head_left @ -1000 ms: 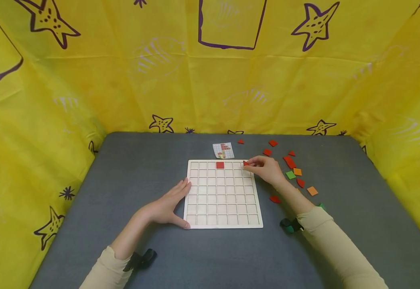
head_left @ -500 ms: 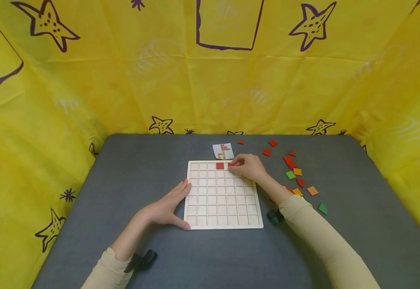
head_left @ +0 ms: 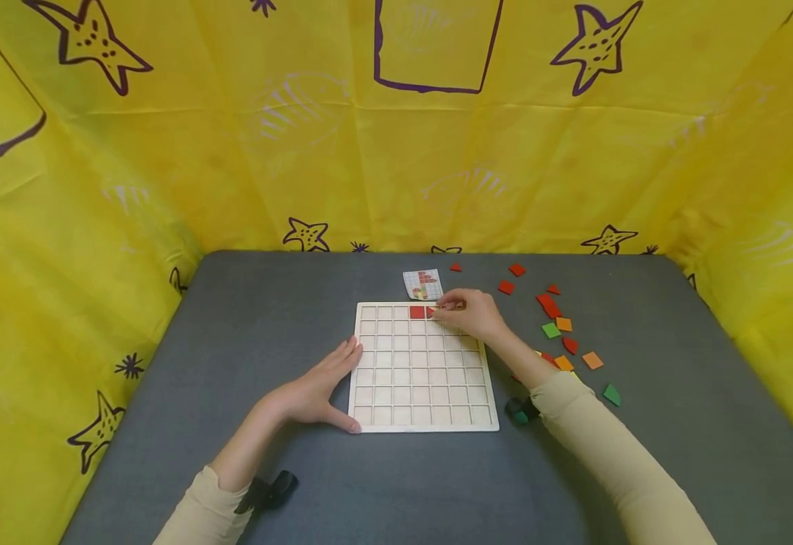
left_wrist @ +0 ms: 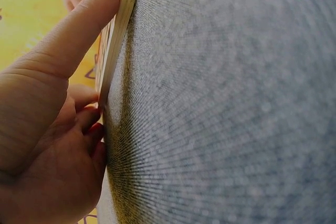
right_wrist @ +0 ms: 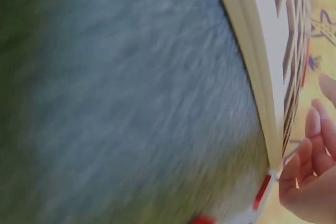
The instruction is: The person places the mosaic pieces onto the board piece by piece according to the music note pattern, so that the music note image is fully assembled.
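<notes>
A white grid board (head_left: 410,374) lies on the table, with a red square tile (head_left: 416,312) in its far row. My left hand (head_left: 314,390) is spread along the board's left side, thumb at the near corner and fingertips on the edge. In the left wrist view, the thumb (left_wrist: 79,30) presses against the board's rim (left_wrist: 118,40). At the far row my right hand (head_left: 474,312) pinches a red triangle tile (head_left: 430,312) in the cell beside the square, its far part hidden by the fingertips. The right wrist view shows curled fingers (right_wrist: 315,145) beyond the board edge.
A small picture card (head_left: 423,284) lies behind the board. Loose red, orange and green tiles, such as a green square (head_left: 551,330) and an orange square (head_left: 592,360), are scattered to the right. The right forearm covers some tiles. Yellow cloth (head_left: 396,151) surrounds the table.
My right hand has carried the red triangle tile left along the far row, from the board's right corner to the cell beside the red square. The left hand stays on the board's edge.
</notes>
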Available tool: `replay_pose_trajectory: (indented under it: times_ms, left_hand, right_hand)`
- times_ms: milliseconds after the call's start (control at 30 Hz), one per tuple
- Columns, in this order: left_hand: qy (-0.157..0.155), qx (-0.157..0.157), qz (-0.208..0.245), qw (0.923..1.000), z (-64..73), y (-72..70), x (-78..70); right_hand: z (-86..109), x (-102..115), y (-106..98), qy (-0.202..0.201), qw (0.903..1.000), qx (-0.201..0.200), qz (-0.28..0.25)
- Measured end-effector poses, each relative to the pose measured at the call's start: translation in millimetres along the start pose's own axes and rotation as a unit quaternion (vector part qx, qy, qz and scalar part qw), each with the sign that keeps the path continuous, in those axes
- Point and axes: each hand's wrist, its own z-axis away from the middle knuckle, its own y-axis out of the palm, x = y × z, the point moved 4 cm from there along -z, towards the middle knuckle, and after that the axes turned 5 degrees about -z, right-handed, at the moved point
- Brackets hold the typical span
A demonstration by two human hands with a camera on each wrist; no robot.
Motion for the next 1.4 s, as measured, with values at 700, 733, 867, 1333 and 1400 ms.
replay_pose_trajectory:
  times_ms: [700,733,867,1333,1400]
  left_hand:
    - [-0.002,0.000,0.001,1.0000,2.4,0.4,3.9]
    - [-0.003,0.000,0.000,1.0000,2.2,0.9,3.8]
    - [-0.005,-0.003,0.001,1.0000,1.4,1.7,3.4]
    - [-0.004,-0.003,-0.001,1.0000,0.1,0.4,0.6]
    - [-0.003,-0.002,-0.003,1.0000,-0.4,0.6,0.6]
  right_hand:
    - [26.5,-60,-60,0.073,0.9968,-0.018,-0.027]
    - [26.3,-62,-60,0.075,0.9968,-0.016,-0.023]
    - [25.1,-64,-61,0.075,0.9971,-0.011,-0.004]
    - [22.9,-65,-63,0.077,0.9965,-0.025,0.021]
    - [24.2,-64,-63,0.077,0.9963,-0.030,0.021]
